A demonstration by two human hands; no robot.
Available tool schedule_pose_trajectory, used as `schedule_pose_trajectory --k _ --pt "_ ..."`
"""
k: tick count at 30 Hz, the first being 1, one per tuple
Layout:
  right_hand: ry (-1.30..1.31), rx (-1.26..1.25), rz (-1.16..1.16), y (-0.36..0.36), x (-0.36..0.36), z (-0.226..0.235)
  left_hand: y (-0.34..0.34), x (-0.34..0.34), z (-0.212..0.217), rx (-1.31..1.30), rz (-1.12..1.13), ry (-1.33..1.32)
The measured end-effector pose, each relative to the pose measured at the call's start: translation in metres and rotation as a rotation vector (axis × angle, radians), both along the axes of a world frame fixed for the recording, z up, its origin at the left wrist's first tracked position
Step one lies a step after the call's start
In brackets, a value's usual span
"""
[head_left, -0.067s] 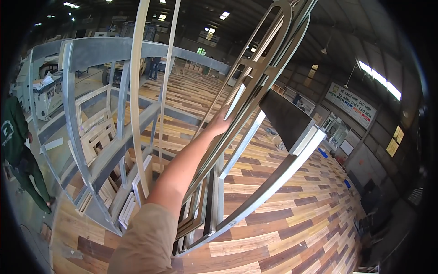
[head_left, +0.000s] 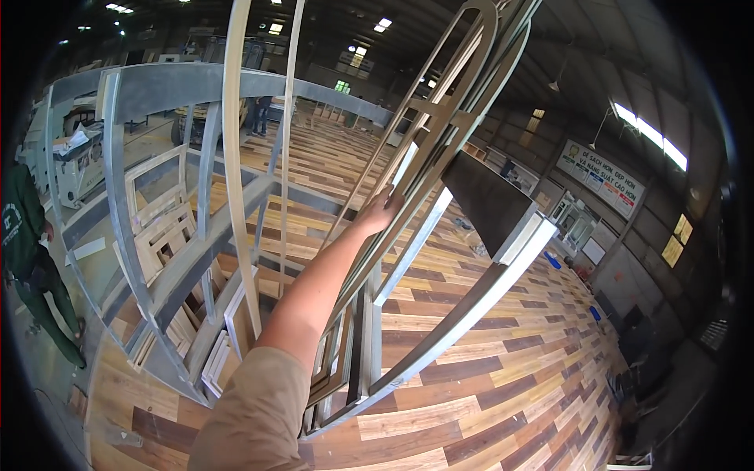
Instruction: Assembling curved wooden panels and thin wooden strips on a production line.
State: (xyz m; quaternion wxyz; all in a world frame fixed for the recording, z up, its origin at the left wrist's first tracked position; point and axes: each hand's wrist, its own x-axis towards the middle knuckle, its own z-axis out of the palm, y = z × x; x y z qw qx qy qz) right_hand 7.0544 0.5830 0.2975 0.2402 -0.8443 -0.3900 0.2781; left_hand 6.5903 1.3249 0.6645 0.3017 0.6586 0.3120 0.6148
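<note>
Little moved since earlier frame: left hand [head_left: 382, 210] kept on arched wooden frame [head_left: 440, 118], fingers apparently wrapped around its rail, frame held tilted among others in grey metal rack [head_left: 196, 82]. Right hand not seen.

The arched wooden frame [head_left: 440, 118] is tall and narrow, pale unfinished wood with a rounded top and a crossbar partway up. It leans tilted, its top toward one o'clock and its foot toward seven o'clock, stacked against similar frames inside a grey metal rack [head_left: 188, 86]. The left hand [head_left: 382, 210] grips its side rail just below the crossbar, fingers wrapped around the edge.
</note>
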Motion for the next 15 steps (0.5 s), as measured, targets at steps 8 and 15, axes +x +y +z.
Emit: schedule_pose_trajectory --k 8,15 --pt "0.037 -0.010 -0.128 -0.062 -0.007 -0.013 0.013 0.028 -0.020 0.069 0.141 -0.108" --pt "0.126 -0.010 -0.231 -0.089 -0.042 -0.039 -0.028 -0.011 -0.003 0.238 0.442 -0.154"
